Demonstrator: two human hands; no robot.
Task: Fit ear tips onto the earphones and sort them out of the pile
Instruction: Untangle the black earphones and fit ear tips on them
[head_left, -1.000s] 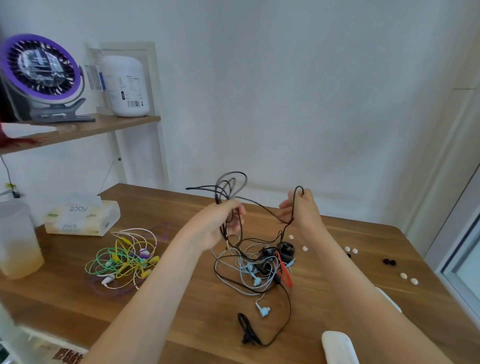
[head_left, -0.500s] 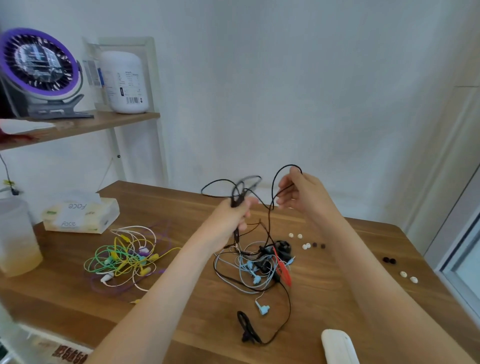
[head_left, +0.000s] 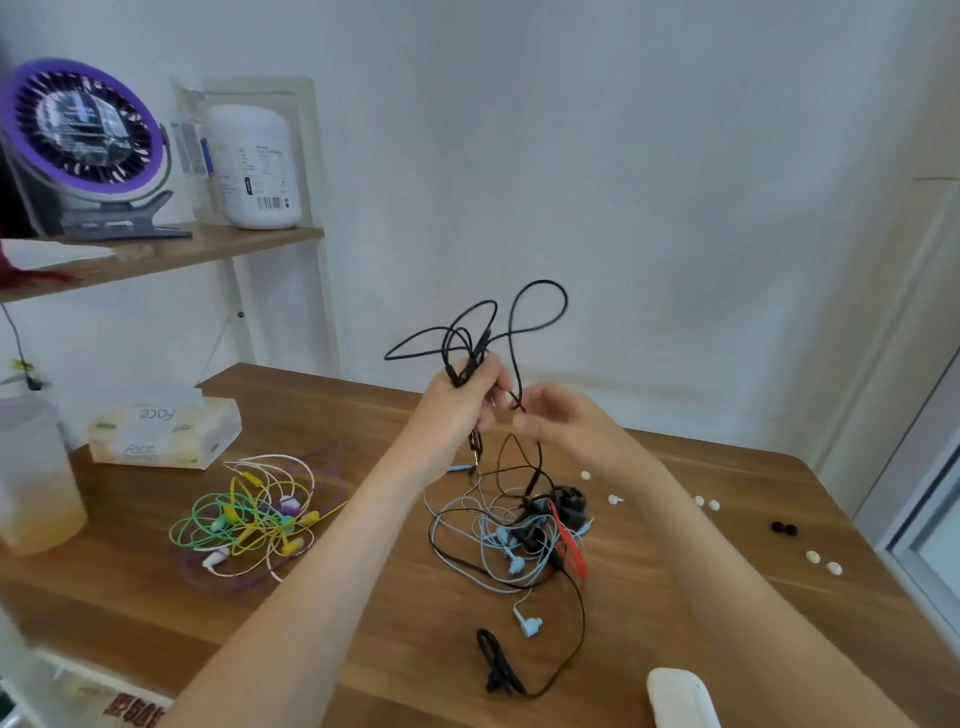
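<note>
Gripping blk cable (head_left: 467, 361): L hand (head_left: 457, 410) fist, R hand (head_left: 566, 426) pinch; wood table (head_left: 415, 649); white wall (head_left: 675, 208); shelf (head_left: 208, 249).

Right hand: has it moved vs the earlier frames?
Yes. The right hand has come down and leftward, closer to the left hand; both hold the black cable. The earphone pile on the table keeps its place in view.

Both bare forearms rise from below and converge in mid-air. The left hand (head_left: 457, 405) is raised, back toward the camera, its fingers curled tight round a bunch of black cable (head_left: 542, 282). Just to its right and slightly lower, the right hand (head_left: 566, 423) pinches one strand with curled fingers.
</note>
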